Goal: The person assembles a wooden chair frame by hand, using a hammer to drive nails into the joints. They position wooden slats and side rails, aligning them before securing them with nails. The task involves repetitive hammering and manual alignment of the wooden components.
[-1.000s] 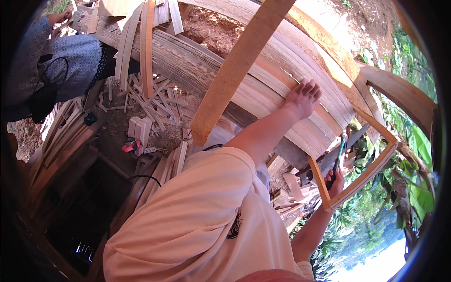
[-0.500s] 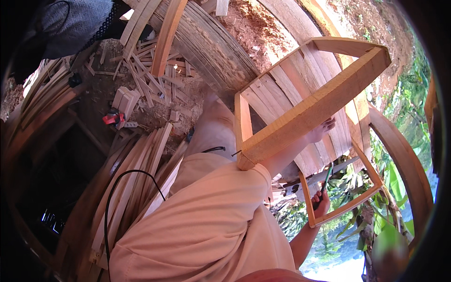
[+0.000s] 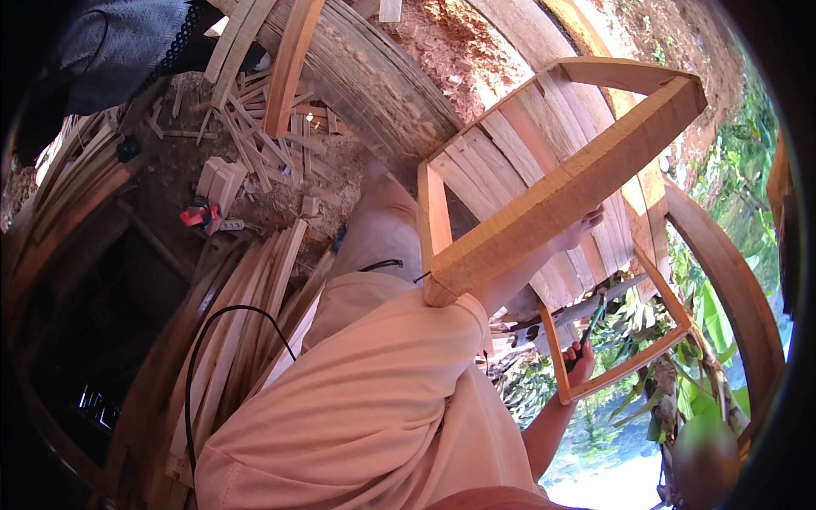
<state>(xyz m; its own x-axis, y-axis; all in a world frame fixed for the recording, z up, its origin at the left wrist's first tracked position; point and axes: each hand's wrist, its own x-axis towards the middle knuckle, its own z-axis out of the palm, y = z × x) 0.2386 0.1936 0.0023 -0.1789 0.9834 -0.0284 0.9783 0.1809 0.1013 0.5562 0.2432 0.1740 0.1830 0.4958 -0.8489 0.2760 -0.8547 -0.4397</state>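
My right hand (image 3: pixel 581 364) is closed round the dark grip of a hammer (image 3: pixel 598 314) with a green shaft, low on the right. Its head end is small and hard to make out. Beside this hand is a slim wooden frame (image 3: pixel 629 371). A larger wooden frame (image 3: pixel 569 183) stands tilted over a plank bench (image 3: pixel 510 140), one corner at my clothed leg. From that near corner a nail (image 3: pixel 422 277) sticks out. A bare foot (image 3: pixel 586 225) rests on the planks, partly behind the frame. My left hand does not show.
Long wooden strips (image 3: pixel 246 314) lie stacked at the left, with a black cable (image 3: pixel 225 314) looping over them. Scrap sticks (image 3: pixel 263 144) litter the dirt floor near a red-and-black tool (image 3: pixel 201 212). Someone in grey cloth (image 3: pixel 123 55) is at the upper left.
The hammer's head end has tilted slightly, and my right hand has moved a little upward. Both frames keep their places; the whole view has shifted slightly.
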